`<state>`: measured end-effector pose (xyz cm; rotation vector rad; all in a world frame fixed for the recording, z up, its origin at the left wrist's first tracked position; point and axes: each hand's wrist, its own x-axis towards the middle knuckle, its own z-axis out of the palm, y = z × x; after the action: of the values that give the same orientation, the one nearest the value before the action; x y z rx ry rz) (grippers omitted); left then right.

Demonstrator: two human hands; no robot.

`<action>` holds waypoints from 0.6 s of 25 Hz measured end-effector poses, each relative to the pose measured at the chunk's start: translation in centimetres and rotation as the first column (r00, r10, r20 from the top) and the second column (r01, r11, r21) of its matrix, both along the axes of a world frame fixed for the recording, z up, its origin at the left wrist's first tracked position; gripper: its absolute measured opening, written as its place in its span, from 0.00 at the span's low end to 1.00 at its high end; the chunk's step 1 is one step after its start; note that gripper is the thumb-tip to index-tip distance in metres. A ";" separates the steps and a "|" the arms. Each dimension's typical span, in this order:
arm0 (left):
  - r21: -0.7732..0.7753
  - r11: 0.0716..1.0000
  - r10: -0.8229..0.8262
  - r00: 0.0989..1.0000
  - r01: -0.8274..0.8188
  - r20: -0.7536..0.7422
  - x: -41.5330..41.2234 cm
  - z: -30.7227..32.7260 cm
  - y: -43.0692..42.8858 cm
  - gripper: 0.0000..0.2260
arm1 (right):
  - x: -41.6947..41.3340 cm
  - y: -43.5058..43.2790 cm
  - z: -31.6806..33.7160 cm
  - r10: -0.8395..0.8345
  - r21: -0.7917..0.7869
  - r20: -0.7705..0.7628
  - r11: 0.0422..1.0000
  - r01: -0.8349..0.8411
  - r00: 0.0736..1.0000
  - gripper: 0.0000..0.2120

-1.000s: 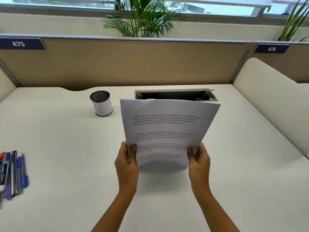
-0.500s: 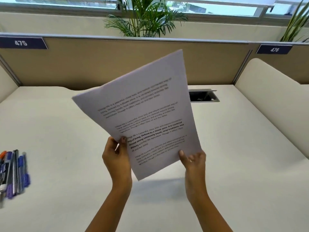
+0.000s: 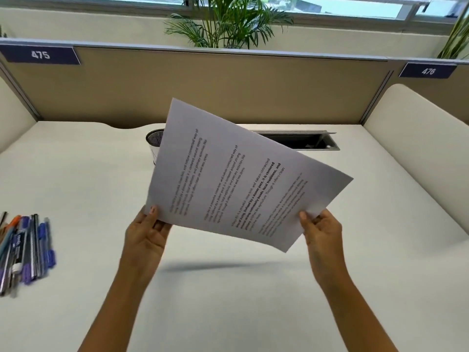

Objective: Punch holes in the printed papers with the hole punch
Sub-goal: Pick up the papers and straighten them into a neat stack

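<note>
**Sheets held crosswise, no punch in sight**

The white printed papers hang in the air above the pale desk — long axis running left to right, text lines turned sideways. The left hand pinches the near-left corner; the right hand pinches the near-right edge. No hole punch shows, so which hand is nearer to it cannot be judged.

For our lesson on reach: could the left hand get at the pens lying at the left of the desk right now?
Probably not at once. The left hand is pinching the printed papers, so it is occupied. The bare desk leaves the way to the pens open once it lets go.
</note>
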<state>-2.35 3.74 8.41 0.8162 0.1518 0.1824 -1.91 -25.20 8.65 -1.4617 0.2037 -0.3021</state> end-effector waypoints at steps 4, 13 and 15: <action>0.676 0.735 -0.016 0.998 0.056 -0.065 -0.9 0.0 1.7 0.07 | 0.4 -1.5 0.5 0.029 -0.053 -0.001 0.998 -0.029 1.000 0.08; 0.728 0.630 0.260 0.957 -0.271 0.131 0.6 -0.1 -1.3 0.06 | 1.0 -0.5 0.3 -0.102 -0.117 0.098 0.987 0.113 0.990 0.10; 0.702 0.654 0.289 0.951 -0.282 0.113 0.7 -0.8 -1.7 0.05 | 1.0 -0.6 -0.9 -0.085 -0.178 0.061 0.980 0.095 0.995 0.11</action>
<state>-1.62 2.01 7.56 1.5821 0.2235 0.5655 -0.91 -25.82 7.79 -1.6241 0.2042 -0.4414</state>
